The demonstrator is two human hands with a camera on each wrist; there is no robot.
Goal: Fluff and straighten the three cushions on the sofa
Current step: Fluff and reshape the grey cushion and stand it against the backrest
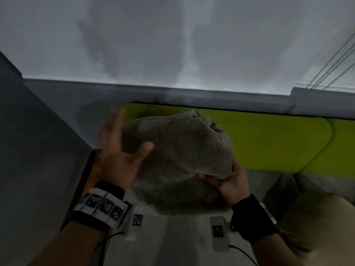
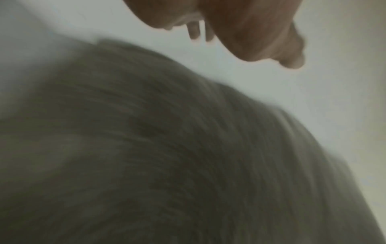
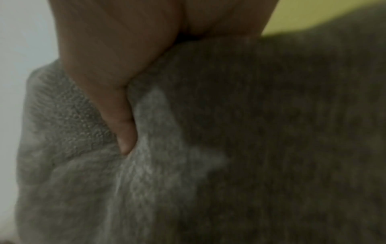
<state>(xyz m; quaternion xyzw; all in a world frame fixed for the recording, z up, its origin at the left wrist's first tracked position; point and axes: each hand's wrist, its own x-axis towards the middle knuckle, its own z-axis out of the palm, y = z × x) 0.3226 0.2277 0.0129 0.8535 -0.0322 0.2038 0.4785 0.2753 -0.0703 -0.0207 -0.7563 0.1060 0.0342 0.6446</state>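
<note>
A grey knitted cushion (image 1: 180, 156) is held up in front of the lime-green sofa back (image 1: 269, 139). My right hand (image 1: 228, 181) grips its lower right corner, fingers curled into the fabric; the right wrist view shows a thumb pressed into the grey cushion (image 3: 250, 132). My left hand (image 1: 119, 146) is beside the cushion's left edge, fingers spread and blurred, thumb touching the fabric. In the left wrist view the grey cushion (image 2: 146, 156) fills the frame below spread fingers (image 2: 261, 36). A pale yellowish cushion (image 1: 315, 219) lies at lower right.
A white wall (image 1: 172, 35) rises behind the sofa, with a grey ledge (image 1: 172, 93) along its base. Blind cords (image 1: 322, 73) hang at upper right. A dark side panel with a wooden edge (image 1: 86, 181) stands at the left. The sofa's light seat (image 1: 172, 237) is below.
</note>
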